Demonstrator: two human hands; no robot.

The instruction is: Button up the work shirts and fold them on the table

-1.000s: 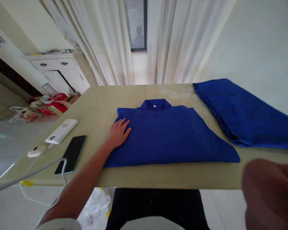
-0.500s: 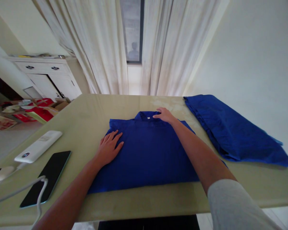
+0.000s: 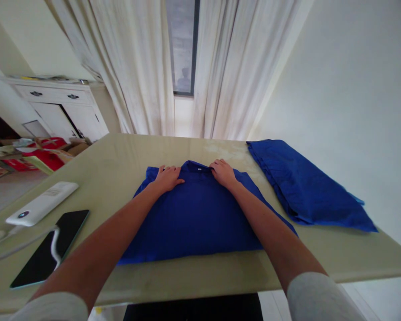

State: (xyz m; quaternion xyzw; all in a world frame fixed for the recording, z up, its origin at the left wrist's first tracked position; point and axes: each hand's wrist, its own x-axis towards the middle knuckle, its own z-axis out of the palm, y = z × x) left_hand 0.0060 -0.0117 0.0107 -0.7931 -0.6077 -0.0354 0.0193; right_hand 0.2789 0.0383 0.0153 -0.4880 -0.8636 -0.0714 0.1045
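The blue shirt (image 3: 194, 218) lies folded in front of you on the worktop (image 3: 187, 283), its collar (image 3: 189, 166) at the far edge. Your left hand (image 3: 169, 178) rests palm down on the shirt just left of the collar, thumb standing apart from the fingers. Your right hand (image 3: 222, 173) touches the shirt at the collar's right side, fingers bent; you cannot tell from here whether they pinch the cloth. Right of the shirt lies a second folded blue cloth (image 3: 307, 187). Left of the shirt you have a black phone (image 3: 42, 263) with a white cable (image 3: 54, 245) crossing over it, and a white power bank (image 3: 45, 203) farther back. Beyond the shirt hang pale curtains (image 3: 137, 71).
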